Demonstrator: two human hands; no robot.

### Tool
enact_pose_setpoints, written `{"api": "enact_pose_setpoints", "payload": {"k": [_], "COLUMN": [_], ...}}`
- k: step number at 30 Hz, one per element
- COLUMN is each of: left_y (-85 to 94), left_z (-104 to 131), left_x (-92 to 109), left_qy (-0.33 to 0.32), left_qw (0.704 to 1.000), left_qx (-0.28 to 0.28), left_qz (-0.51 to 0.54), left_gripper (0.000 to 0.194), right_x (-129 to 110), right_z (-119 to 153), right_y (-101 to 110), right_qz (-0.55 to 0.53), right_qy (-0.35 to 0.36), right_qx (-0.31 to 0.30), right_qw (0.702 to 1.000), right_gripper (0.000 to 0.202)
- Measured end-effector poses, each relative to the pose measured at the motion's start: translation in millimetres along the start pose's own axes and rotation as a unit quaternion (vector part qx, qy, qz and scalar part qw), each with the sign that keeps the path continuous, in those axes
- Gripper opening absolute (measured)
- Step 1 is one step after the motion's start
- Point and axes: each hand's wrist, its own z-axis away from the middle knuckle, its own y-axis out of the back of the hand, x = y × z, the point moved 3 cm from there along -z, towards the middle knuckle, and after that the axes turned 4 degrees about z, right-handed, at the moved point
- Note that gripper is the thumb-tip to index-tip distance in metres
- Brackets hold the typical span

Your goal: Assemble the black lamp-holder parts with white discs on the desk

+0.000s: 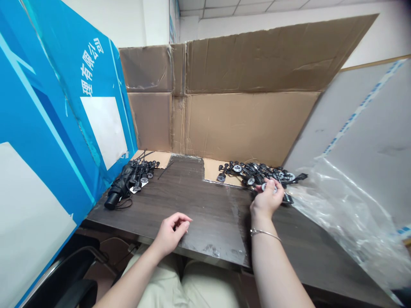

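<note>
My right hand [268,199] reaches into the near side of a heap of small black parts [257,171] at the right back of the table. Its fingers are closed on a black part with a round pale end [269,187]; the rest of that part is hidden behind the fingers and the heap. My left hand [174,232] hovers by the table's front edge, fingers curled in and thumb near the forefinger, with nothing seen in it. A second group of similar black parts [141,173] with round grey ends lies at the left back, beside a folded black umbrella [118,188].
The dark wooden table [199,205] is walled by brown cardboard [250,119] behind and a blue panel [64,107] on the left. Crumpled clear plastic [340,214] hangs over the right edge. A chair [70,265] stands at the lower left.
</note>
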Motion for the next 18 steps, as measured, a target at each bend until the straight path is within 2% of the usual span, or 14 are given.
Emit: {"api": "enact_pose_setpoints", "payload": {"k": [5,10,18], "left_y": [0.2,0.5,0.1], "left_z": [-0.2,-1.4,0.4], "left_x": [-1.2,-3.1,0.8], "left_qy": [-0.003,-0.009,0.002], "left_qw": [1.0,1.0,1.0], "left_qx": [0.004,0.0,0.002], "left_qz": [-0.002,-0.007,-0.006], "left_gripper": [0.018,0.019,0.021], "right_x": [-1.2,-1.5,-8.3], "right_z": [-0.2,-0.6,5.4], "right_y": [-2.0,0.0,0.3], "right_qz": [-0.032,-0.024,0.013], "right_qy": [-0.007,-0.007,0.033], "right_qx": [-0.02,0.001,-0.012], "right_qw": [0.999,1.0,0.999], "right_gripper": [0.036,0.045,0.047]}}
